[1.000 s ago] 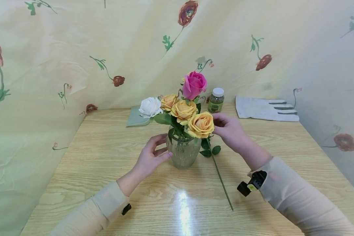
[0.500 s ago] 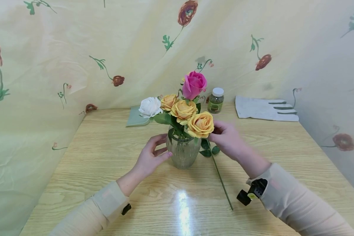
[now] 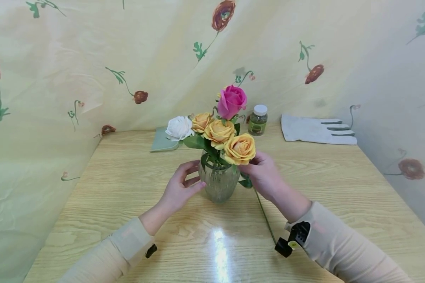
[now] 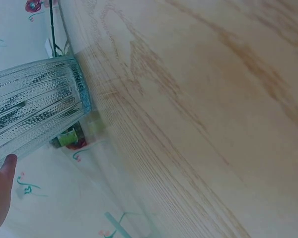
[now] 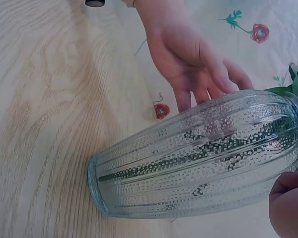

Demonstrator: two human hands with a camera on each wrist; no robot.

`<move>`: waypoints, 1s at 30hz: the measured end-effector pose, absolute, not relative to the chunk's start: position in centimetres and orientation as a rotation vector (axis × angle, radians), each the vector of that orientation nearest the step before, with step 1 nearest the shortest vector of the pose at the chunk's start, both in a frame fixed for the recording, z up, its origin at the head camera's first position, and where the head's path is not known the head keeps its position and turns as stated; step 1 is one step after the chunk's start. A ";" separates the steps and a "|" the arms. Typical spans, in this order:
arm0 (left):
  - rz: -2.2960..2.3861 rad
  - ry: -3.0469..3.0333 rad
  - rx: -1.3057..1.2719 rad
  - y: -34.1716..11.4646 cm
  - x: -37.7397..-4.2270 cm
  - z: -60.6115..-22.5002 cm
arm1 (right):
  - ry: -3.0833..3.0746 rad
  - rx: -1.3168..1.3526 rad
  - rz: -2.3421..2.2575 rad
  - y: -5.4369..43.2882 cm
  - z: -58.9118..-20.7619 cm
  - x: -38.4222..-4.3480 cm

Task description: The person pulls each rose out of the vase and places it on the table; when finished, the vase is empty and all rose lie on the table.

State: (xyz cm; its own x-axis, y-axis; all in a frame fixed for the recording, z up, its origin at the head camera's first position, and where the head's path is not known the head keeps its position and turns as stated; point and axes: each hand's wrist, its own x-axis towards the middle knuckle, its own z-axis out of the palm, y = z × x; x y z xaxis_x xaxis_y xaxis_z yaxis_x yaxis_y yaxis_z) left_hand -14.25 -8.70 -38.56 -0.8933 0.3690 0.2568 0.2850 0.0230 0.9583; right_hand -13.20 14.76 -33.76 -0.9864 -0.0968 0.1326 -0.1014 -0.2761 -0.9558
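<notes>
A ribbed clear glass vase (image 3: 219, 186) stands upright on the table, holding a white rose (image 3: 179, 128), a pink rose (image 3: 231, 102) and several yellow roses (image 3: 240, 148). My left hand (image 3: 178, 186) curves its fingers and thumb around the vase's left side. In the right wrist view that left hand (image 5: 193, 54) lies along the textured glass (image 5: 203, 158). My right hand (image 3: 265, 179) is at the vase's right rim, under the front yellow rose, which hides its fingertips. A finger and thumb of the right hand (image 5: 288, 203) bend near the rim; I cannot tell whether they pinch anything.
A loose green stem (image 3: 265, 216) with dark leaves (image 3: 246, 183) lies right of the vase, partly behind the right hand. Farther back are a white-capped jar (image 3: 258, 121), a pale glove (image 3: 316, 129) and a flat grey-green item (image 3: 164, 141). A flower-printed curtain (image 3: 156, 47) backs the table.
My right hand has come down and left from beside the front yellow rose to the vase rim. The left hand and the vase have stayed in place.
</notes>
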 end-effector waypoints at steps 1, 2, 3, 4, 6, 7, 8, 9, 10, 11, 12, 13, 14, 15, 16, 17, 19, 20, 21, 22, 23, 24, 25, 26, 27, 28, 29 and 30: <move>2.036 2.200 0.708 -8.7 -14.3 -38.6 | -1.885 0.250 2.492 14.7 -33.7 -13.2; 2.036 2.203 0.710 -8.7 -14.2 -38.6 | -1.882 0.249 2.491 14.6 -33.7 -13.2; 2.039 2.203 0.711 -8.7 -14.2 -38.6 | -1.881 0.251 2.488 14.5 -33.7 -13.1; 2.040 2.205 0.712 -8.7 -14.2 -38.6 | -1.882 0.253 2.483 14.4 -33.7 -13.1; 2.040 2.210 0.718 -8.7 -14.3 -38.6 | -1.888 0.251 2.470 14.3 -33.5 -13.0; 2.040 2.212 0.721 -8.7 -14.3 -38.6 | -1.890 0.251 2.465 14.2 -33.5 -13.0; 2.041 2.214 0.720 -8.7 -14.3 -38.6 | -1.892 0.246 2.460 14.2 -33.4 -13.0; 2.041 2.214 0.722 -8.7 -14.3 -38.7 | -1.895 0.237 2.454 14.1 -33.3 -13.0; 2.040 2.216 0.723 -8.8 -14.3 -38.7 | -1.898 0.227 2.451 14.1 -33.3 -12.9; 2.041 2.215 0.723 -8.8 -14.3 -38.7 | -1.900 0.219 2.448 14.0 -33.2 -12.9; 2.040 2.215 0.720 -8.8 -14.3 -38.7 | -1.898 0.212 2.450 14.0 -33.1 -12.8; 2.038 2.215 0.715 -8.8 -14.2 -38.7 | -1.895 0.205 2.456 14.0 -33.1 -12.8; 2.036 2.215 0.710 -8.8 -14.3 -38.7 | -1.890 0.198 2.462 13.9 -33.1 -12.8; 2.033 2.216 0.706 -8.8 -14.2 -38.7 | -1.884 0.195 2.468 13.9 -33.1 -12.8; 2.030 2.217 0.700 -8.8 -14.2 -38.7 | -1.879 0.192 2.473 13.9 -33.1 -12.8; 2.027 2.217 0.694 -8.8 -14.2 -38.7 | -1.876 0.193 2.476 13.9 -33.1 -12.8; 2.022 2.219 0.690 -8.8 -14.2 -38.6 | -1.871 0.196 2.483 13.9 -33.0 -12.8; 2.023 2.218 0.690 -8.8 -14.2 -38.6 | -1.871 0.200 2.484 13.9 -33.0 -12.8; 2.024 2.217 0.691 -8.8 -14.2 -38.6 | -1.872 0.203 2.483 13.9 -32.9 -12.8; 2.025 2.216 0.693 -8.8 -14.2 -38.6 | -1.873 0.205 2.482 13.8 -32.9 -12.8; 2.028 2.215 0.695 -8.8 -14.2 -38.6 | -1.871 0.210 2.483 13.8 -32.8 -12.8; 2.030 2.213 0.697 -8.8 -14.2 -38.6 | -1.870 0.209 2.481 13.8 -32.8 -12.8; 2.032 2.214 0.699 -8.7 -14.2 -38.6 | -1.869 0.204 2.478 13.8 -32.8 -12.8; 2.036 2.214 0.702 -8.7 -14.2 -38.6 | -1.861 0.195 2.480 13.8 -32.8 -12.8; 2.038 2.214 0.703 -8.7 -14.2 -38.6 | -1.851 0.185 2.480 13.8 -32.7 -12.8; 2.041 2.213 0.704 -8.7 -14.2 -38.6 | -1.836 0.176 2.482 13.8 -32.7 -12.8; 2.044 2.212 0.704 -8.7 -14.2 -38.6 | -1.816 0.170 2.483 13.8 -32.6 -12.9; 2.046 2.210 0.705 -8.7 -14.2 -38.6 | -1.792 0.162 2.487 13.8 -32.6 -12.9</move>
State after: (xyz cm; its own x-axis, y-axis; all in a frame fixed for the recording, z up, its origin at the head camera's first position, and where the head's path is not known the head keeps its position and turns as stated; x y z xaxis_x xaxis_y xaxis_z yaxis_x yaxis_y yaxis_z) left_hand -14.20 -8.65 -38.64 -0.8948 0.3578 0.2669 0.2937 0.0217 0.9556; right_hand -12.91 13.79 -32.57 -0.9919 -0.0038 0.1271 -0.1193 -0.3166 -0.9410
